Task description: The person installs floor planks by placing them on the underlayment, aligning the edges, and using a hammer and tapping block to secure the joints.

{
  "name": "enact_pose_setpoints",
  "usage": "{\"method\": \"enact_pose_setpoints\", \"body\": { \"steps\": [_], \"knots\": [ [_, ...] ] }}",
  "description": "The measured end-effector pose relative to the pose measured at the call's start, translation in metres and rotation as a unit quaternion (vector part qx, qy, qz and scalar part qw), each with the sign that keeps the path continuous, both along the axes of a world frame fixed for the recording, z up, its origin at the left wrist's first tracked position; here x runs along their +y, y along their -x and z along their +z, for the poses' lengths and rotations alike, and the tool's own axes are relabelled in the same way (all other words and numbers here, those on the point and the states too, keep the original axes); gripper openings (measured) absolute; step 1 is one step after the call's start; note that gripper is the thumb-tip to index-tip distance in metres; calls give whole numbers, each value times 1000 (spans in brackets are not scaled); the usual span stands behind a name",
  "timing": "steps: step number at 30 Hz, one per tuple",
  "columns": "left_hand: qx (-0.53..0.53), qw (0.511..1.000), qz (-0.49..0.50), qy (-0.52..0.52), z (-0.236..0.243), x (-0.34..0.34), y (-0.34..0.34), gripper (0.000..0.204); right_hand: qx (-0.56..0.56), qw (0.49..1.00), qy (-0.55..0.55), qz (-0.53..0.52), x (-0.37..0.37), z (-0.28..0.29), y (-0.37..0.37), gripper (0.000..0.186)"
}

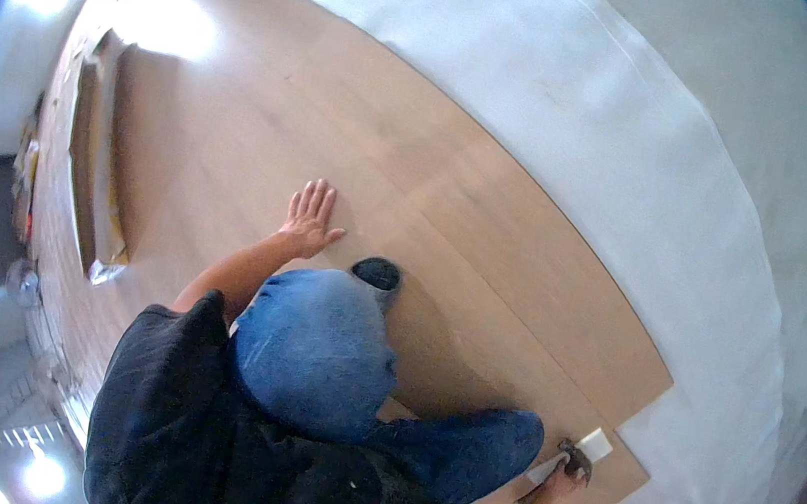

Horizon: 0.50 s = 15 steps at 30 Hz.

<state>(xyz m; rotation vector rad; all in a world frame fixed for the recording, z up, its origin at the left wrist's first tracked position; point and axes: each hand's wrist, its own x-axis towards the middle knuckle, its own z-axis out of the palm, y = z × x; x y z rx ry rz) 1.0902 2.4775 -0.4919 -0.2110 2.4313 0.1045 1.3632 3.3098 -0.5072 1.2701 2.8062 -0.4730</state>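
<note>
My left hand point(309, 223) lies flat on the wood-look floor planks point(366, 147), fingers stretched out, holding nothing. At the lower right, my right hand point(564, 481) is closed around what looks like a hammer point(576, 461), its dark head showing just beyond the fingers. Much of its handle is hidden. Right beside the hammer head, a small cream-white block point(594, 444) rests on the planks. A pale flat strip point(543, 470) shows by the same hand; I cannot make out what it is.
White underlayment sheet point(583, 103) borders the planks' stepped edge, with grey bare floor point(794, 109) beyond. A long opened cardboard carton point(98, 154) lies at the left. My bent knees in blue jeans point(316, 352) are on the planks, a dark shoe tip point(377, 272) nearby.
</note>
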Motion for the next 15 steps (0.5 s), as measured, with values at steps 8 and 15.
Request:
{"method": "enact_pose_setpoints", "body": {
  "steps": [8, 15],
  "knots": [
    [-35, 997, 69, 11, 8, -14, -57, 97, -19, 961, 263, -85, -40, -17, 34, 58],
    [-38, 985, 146, -89, 28, 13, -27, 101, 94, 975, 157, 125, -44, 46, 95, 48]
  ]
}}
